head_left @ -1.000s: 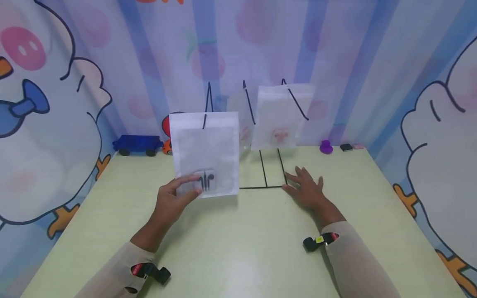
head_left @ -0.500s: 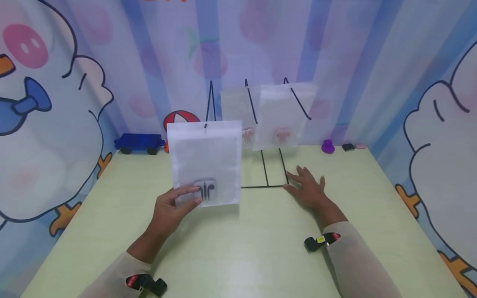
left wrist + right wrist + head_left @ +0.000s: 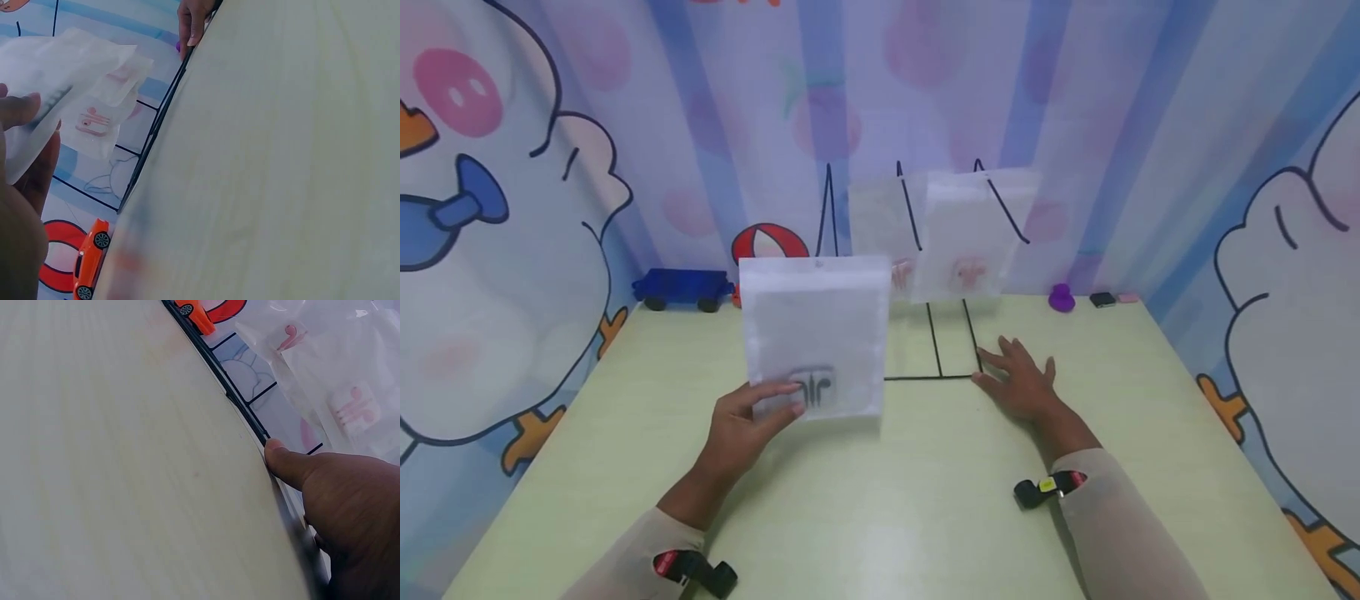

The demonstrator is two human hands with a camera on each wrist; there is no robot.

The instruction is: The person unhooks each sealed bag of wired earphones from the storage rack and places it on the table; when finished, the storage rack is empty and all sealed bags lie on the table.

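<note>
My left hand [image 3: 733,442] pinches the lower left corner of a white pouch [image 3: 816,321] between thumb and fingers, over dark wired earphones [image 3: 816,388] in a clear case. The pouch hangs upright above the table, with a small hole at its top edge and no hook tip showing through it. Behind it stands a black wire display rack [image 3: 936,342]; one hook [image 3: 829,200] rises just behind the pouch. Two more pouches hang on the rack, one pouch [image 3: 958,225] with pink earphones inside. My right hand [image 3: 1018,383] rests with spread fingers on the rack's front right corner.
Along the table's back edge stand a blue toy wagon [image 3: 681,287], an orange toy car [image 3: 92,259], a purple knob-shaped piece [image 3: 1062,297], a black block [image 3: 1102,299] and a pink block [image 3: 1127,297]. A printed curtain hangs behind the pale table [image 3: 880,492].
My left hand has drawn the pouch down and toward me, and its top has come off the hook's front tip. The right hand has stayed at the rack's corner.
</note>
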